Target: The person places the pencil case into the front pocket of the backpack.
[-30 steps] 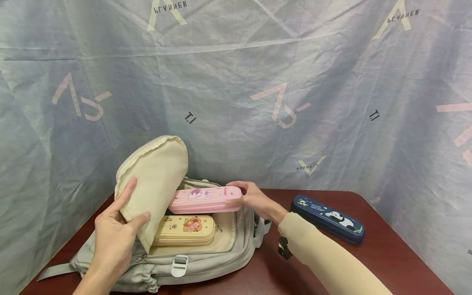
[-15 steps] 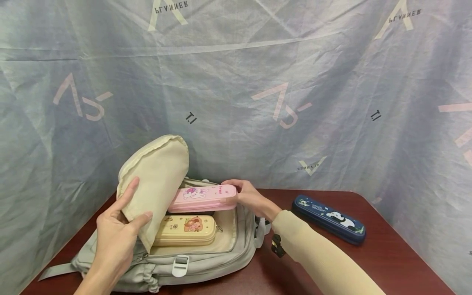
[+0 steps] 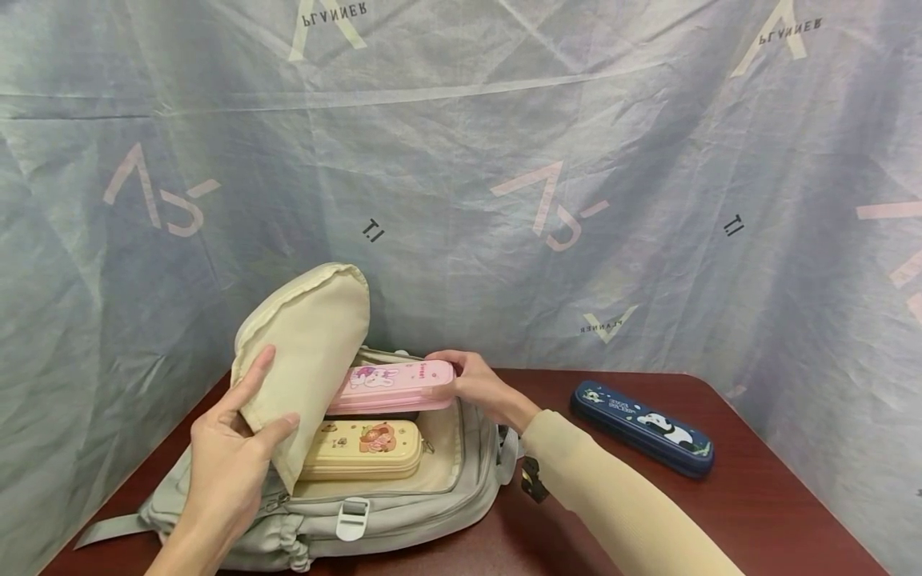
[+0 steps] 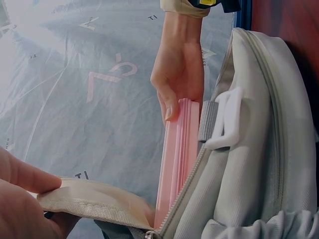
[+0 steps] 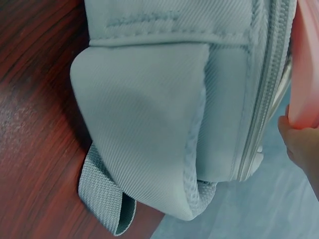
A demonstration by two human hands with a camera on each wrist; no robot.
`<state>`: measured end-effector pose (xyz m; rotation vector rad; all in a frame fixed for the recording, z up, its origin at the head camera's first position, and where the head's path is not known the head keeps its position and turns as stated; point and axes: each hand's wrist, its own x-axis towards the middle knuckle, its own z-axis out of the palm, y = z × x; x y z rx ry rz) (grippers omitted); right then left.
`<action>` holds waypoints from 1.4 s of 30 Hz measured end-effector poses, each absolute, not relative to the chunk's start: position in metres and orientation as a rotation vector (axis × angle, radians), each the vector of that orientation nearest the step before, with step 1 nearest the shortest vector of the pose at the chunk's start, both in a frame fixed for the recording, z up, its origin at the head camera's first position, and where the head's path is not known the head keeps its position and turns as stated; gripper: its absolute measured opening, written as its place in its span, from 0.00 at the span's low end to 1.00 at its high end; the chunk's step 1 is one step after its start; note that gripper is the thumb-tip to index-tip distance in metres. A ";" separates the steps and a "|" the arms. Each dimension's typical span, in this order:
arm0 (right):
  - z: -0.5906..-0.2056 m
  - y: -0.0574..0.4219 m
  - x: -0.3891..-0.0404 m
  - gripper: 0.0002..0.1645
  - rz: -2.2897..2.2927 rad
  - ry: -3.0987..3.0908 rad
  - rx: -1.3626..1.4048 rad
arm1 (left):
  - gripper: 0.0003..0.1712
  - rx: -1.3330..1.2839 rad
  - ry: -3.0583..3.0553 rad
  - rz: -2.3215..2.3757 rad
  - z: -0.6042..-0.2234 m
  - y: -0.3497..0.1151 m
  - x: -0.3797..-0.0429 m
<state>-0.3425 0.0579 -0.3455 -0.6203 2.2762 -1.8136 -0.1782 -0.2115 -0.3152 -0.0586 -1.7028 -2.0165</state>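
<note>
A grey backpack [image 3: 425, 516] lies on its back, its main compartment unzipped. My left hand [image 3: 226, 456] pinches the edge of its cream-lined flap [image 3: 306, 352], lifting it up at the left. With my right hand [image 3: 486, 390] I grip the right end of a pink pencil case [image 3: 399, 386] with a rabbit print. The case's left end is hidden behind the flap; in the left wrist view the pink case [image 4: 178, 159] slants down past the open zipper. Inside the bag, in front, sits a yellow pencil case [image 3: 367, 448], partly covered by the flap.
To the right, a dark blue pencil case [image 3: 641, 428] with a panda print lies on the dark red table [image 3: 763, 496]. A grey printed cloth [image 3: 461, 200] hangs behind and at both sides. A strap [image 3: 111, 528] trails from the backpack's left end.
My right hand has moved left with the pink pencil case, sliding it farther behind the flap. The left hand and flap have shifted only slightly to the right.
</note>
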 end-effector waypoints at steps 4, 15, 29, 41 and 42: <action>-0.347 0.053 -0.344 0.34 -1.816 2.270 -0.634 | 0.52 -0.077 -1.699 -2.026 -0.316 -0.211 -0.178; -0.346 0.042 -0.344 0.34 -1.799 2.275 -0.644 | 0.52 -0.092 -1.707 -2.025 -0.315 -0.211 -0.178; -0.347 0.046 -0.348 0.40 -1.735 2.256 -0.685 | 0.52 -0.091 -1.706 -2.043 -0.315 -0.213 -0.178; -0.348 0.045 -0.348 0.39 -1.749 2.242 -0.697 | 0.52 -0.098 -1.703 -2.030 -0.316 -0.214 -0.177; -0.348 0.044 -0.348 0.39 -1.764 2.235 -0.691 | 0.52 -0.098 -1.707 -2.027 -0.315 -0.214 -0.177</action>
